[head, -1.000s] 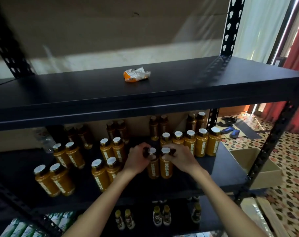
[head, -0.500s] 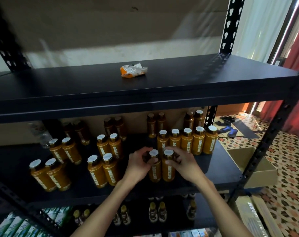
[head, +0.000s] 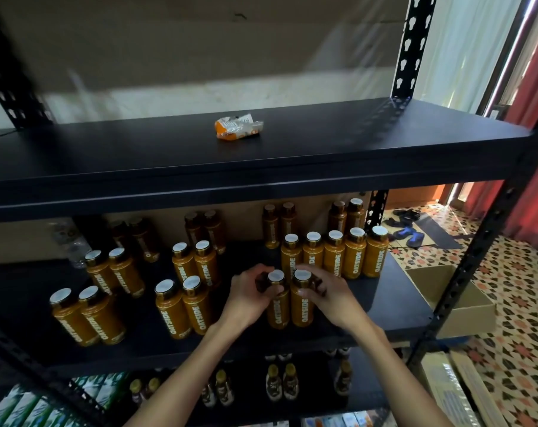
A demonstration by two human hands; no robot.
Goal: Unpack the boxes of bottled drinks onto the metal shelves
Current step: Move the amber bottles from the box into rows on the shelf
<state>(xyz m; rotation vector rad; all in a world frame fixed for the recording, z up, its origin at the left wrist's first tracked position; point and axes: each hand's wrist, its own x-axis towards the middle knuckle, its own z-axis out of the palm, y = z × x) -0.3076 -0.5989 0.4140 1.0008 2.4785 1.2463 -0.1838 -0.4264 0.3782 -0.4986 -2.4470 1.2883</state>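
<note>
My L hand (head: 249, 295) & R hand (head: 328, 295) fingers still curl round the two Oatside bottles (head: 289, 306), frame centre on mid shelf (head: 385, 303), drawn slightly frontward, so pair's nearly placed.

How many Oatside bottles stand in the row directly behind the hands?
5, side by side on the middle shelf: leftmost bottle, second bottle, third bottle, fourth bottle, rightmost bottle. The right hand, gripping a front bottle, hides the left ones' bases.

Two amber, white-capped bottles (head: 301, 306) stand upright and touching — near the front of the black middle shelf (head: 385, 306).
</note>
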